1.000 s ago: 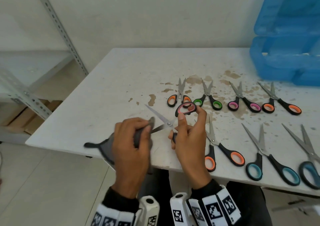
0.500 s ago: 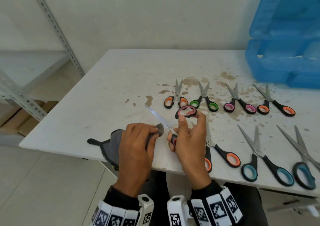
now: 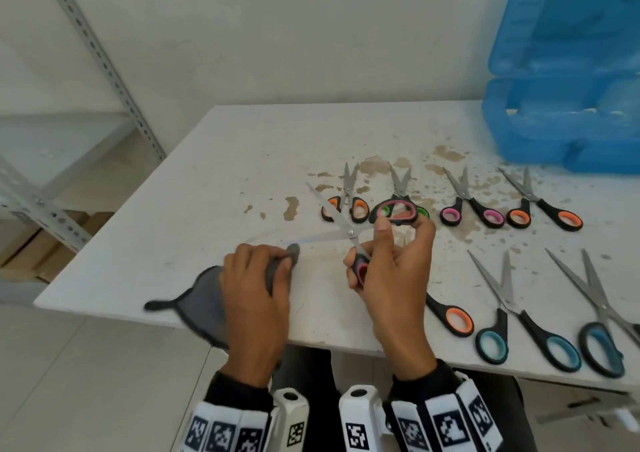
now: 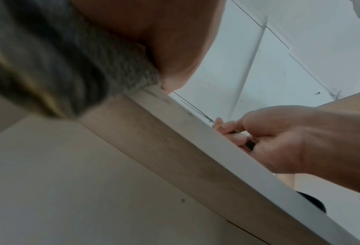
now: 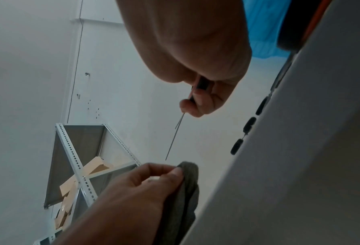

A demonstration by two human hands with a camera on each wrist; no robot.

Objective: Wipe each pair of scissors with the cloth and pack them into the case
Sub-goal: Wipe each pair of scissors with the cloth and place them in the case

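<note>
Pink-handled scissors [image 3: 349, 231] held up over the near edge of the table [image 3: 214, 188], blades spread wide in an X, silver, black grips with pink inner rings; one blade points up-left, the other runs left toward the cloth [image 3: 207, 299], tip at or just beside the bunched grey fold, contact unclear. Right hand [image 3: 391, 278] grips the handles, fingers curled round the lower loop, thumb and fingertip pinching the upper loop. Left hand [image 3: 252, 288] clenched on the grey cloth, which hangs off the table edge with a dark tab end. Other scissors lie flat on the stained white top: orange pair [image 3: 346, 202], pink pair [image 3: 471, 205], another orange pair [image 3: 540, 205], teal pairs [image 3: 519, 320] near right. Open blue case [image 3: 561, 105] at far right corner. Metal shelf rack [image 3: 104, 70] at left
</note>
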